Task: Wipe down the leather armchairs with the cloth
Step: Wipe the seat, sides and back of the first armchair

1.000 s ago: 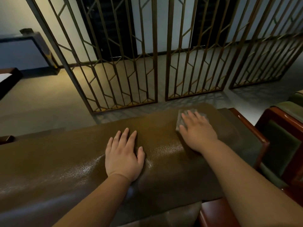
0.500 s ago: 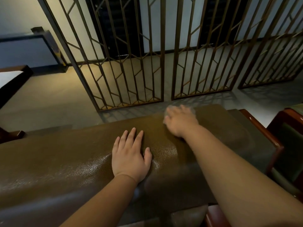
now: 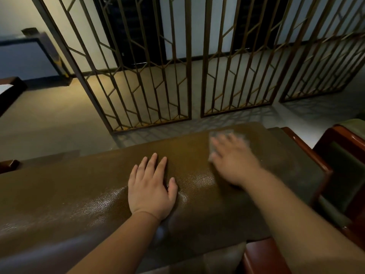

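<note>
Cloth (image 3: 230,135) sits under the right hand (image 3: 235,161), flat fingers pressing it on the chair (image 3: 83,194) top, far right end; left hand (image 3: 151,187) spread flat mid-top, bracing; top runs left-right, so unwiped leather's mostly leftward I'd guess.
</note>
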Demonstrator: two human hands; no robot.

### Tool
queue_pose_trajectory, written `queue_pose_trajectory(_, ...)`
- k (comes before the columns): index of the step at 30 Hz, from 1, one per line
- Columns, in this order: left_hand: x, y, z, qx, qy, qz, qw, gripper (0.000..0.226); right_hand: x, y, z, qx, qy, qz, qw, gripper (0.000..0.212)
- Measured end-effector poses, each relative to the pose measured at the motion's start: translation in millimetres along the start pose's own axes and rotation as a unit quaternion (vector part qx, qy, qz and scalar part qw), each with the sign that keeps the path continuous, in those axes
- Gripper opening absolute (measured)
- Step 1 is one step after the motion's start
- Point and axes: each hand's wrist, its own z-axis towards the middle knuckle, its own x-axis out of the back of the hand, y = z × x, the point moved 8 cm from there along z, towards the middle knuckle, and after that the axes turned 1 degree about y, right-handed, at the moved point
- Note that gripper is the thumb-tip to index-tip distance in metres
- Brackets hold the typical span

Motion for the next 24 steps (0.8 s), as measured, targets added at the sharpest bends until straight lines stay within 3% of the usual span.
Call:
queue_pose_trajectory(2,0.2,1.0,-0.3,0.0,0.001,0.002,1.0,0.069,-13.6,-44.8,-39.1,0.109,0.009,-0.013,0.994,0.064)
queue_pose_trajectory(4,-0.3,2.0,0.3,0.002,-0.002,-0.001,1.0,0.07,-10.2,-23.5,-49.0,0.124,0.027,-0.012,0.992,0.063)
queue_pose_trajectory(8,0.9,1.1,0.3,0.003,-0.008,0.005,1.0,0.071,9.3,103.6,-32.8,-0.084,0.1,-0.01,0.991,0.065)
queue_pose_trajectory(10,2.6,2.0,0.2,0.004,-0.015,0.01,1.0,0.071,8.2,102.3,-34.8,-0.123,0.107,0.007,0.987,0.061)
queue_pose_trajectory(12,4.1,4.4,0.1,0.005,-0.028,0.015,0.999,0.072,-2.2,54.0,-47.5,-0.059,0.099,-0.005,0.993,0.061)
queue_pose_trajectory(14,4.9,7.3,-1.0,0.012,-0.05,0.017,0.999,0.071,-19.4,4.8,-78.1,0.066,0.09,-0.011,0.994,0.064)
queue_pose_trajectory(16,8.2,8.0,-2.8,0.031,-0.081,0.01,0.996,0.07,-28.5,4.0,-100.2,0.131,0.065,-0.005,0.989,0.065)
queue_pose_trajectory(19,12.6,30.9,9.8,0.059,-0.138,-0.017,0.989,0.073,-13.0,84.1,-78.8,0.033,0.105,0.005,0.994,0.066)
queue_pose_trajectory(21,5.9,76.3,26.1,0.004,-0.171,-0.018,0.985,0.074,1.3,134.8,-60.4,-0.085,0.123,0.032,0.988,0.063)
queue_pose_trajectory(23,-4.9,122.5,34.7,-0.064,-0.177,-0.013,0.982,0.073,5.8,128.2,-50.6,-0.124,0.108,0.04,0.986,0.062)
queue_pose_trajectory(24,-9.5,135.7,37.4,-0.078,-0.167,-0.005,0.983,0.072,5.1,107.8,-49.3,-0.101,0.098,0.027,0.99,0.062)
